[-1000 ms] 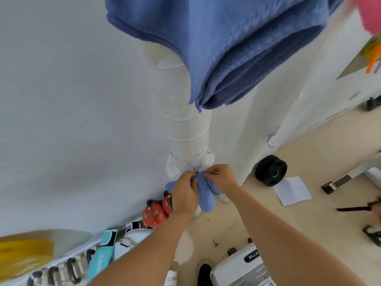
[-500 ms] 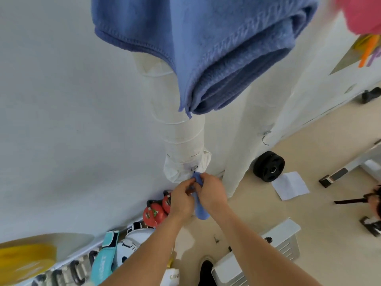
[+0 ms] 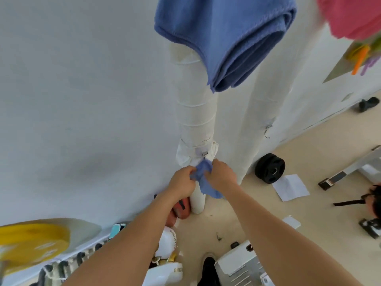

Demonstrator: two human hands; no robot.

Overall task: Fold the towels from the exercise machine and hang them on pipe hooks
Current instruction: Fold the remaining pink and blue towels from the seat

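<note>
Spread wider now — small blue towel (image 3: 203,174), both hands (image 3: 183,179) (image 3: 221,175) pinching it beside the wrapped pipe (image 3: 195,120).

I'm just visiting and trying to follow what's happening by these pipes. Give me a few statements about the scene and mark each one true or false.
1. Both hands grip the small blue towel against the wrapped white pipe. True: the left hand and the right hand both pinch it.
2. A folded blue towel hangs higher up, above the hands. True.
3. The towel at the top right is green. False: it is a pink towel.
4. A black weight plate lies on the floor to the right of the pipes. True.
5. The right hand is resting on the sheet of paper. False: the paper lies untouched on the floor.
</note>
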